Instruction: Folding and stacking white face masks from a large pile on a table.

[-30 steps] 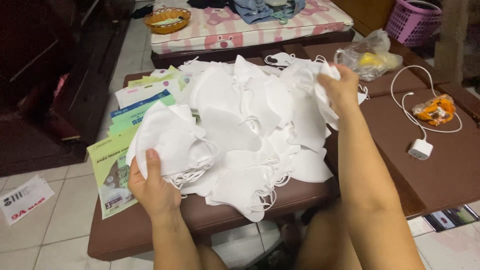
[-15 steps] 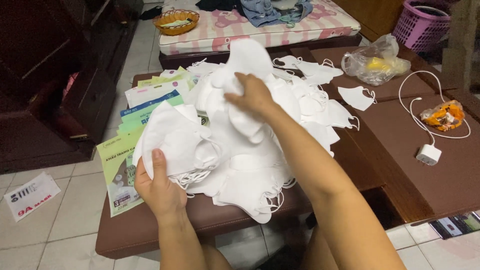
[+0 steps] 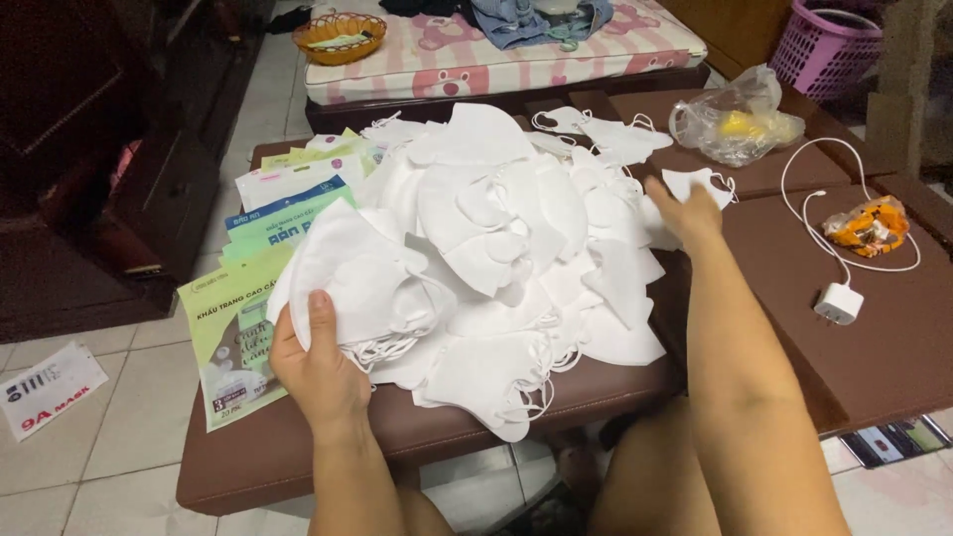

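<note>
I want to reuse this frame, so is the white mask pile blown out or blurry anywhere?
Head view: even indoor light; the mask pile is bright but its folds stay readable. The left hand is sharp, the right hand slightly soft. Soft sheen on the brown bench.

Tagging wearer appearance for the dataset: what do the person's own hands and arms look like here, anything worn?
Both are bare. The left hand and right hand show no gloves, rings, watch or bands that I can make out. Both forearms are uncovered up to the bottom edge of the picture, no sleeves in view. No markings or cables on them.
</note>
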